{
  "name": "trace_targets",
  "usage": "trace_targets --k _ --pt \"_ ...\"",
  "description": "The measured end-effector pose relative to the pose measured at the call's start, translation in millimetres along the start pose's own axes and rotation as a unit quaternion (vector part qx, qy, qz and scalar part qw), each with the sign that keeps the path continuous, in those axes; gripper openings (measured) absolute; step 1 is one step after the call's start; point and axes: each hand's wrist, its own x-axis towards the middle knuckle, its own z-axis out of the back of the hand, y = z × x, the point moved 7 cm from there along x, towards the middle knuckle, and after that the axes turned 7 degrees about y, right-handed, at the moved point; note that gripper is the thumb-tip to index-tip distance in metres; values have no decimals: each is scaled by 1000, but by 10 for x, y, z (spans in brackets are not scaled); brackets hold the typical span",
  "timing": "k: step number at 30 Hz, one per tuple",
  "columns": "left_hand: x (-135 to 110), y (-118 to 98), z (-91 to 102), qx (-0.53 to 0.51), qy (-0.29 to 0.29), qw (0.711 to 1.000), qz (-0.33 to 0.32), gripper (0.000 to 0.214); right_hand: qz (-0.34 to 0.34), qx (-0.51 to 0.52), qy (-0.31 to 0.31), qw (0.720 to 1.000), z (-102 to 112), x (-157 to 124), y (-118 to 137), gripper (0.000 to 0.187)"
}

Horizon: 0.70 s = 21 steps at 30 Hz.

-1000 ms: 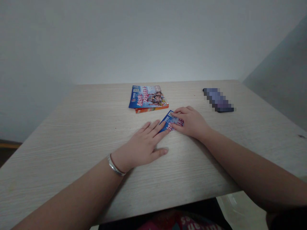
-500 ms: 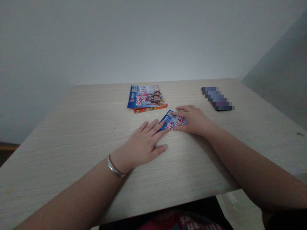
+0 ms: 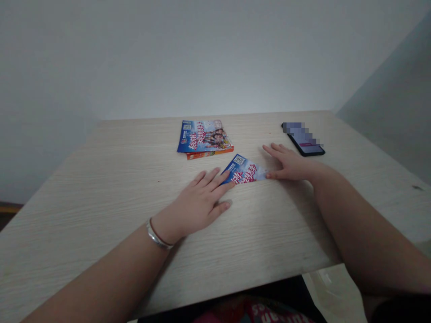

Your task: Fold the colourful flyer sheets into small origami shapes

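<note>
A blue printed leaflet (image 3: 247,170), folded into a triangle, lies flat on the pale wood-grain table (image 3: 134,179) in front of me. My left hand (image 3: 204,197) rests with its fingers stretched out, their tips covering the leaflet's left corner. A silver bracelet (image 3: 156,235) is round my left wrist. At the leaflet's right corner, my right hand (image 3: 286,163) touches the paper with its thumb tip. The other fingers of that hand are spread to the upper left, beyond the paper. Neither hand grips anything.
A stack of leaflets (image 3: 205,134) lies farther back, a blue one on top and orange edges under it. At the back right is a black-edged phone (image 3: 305,140) with its screen lit. A wall (image 3: 215,54) rises behind the table's far edge.
My right hand has slid to the right along the leaflet's lower edge, uncovering more of the printed triangle. My left hand stays on the left corner.
</note>
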Motion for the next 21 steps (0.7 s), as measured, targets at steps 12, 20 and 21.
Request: trace_targets --k 12,20,21 --pt "-73 156 13 21 -23 999 30 50 40 48 -6 998 27 -71 -259 103" --pt "26 197 135 -15 -82 996 37 22 187 88 -165 964 227 -229 582 53" --pt "35 195 138 -21 -81 996 36 21 231 79 -167 955 211 -261 777 50"
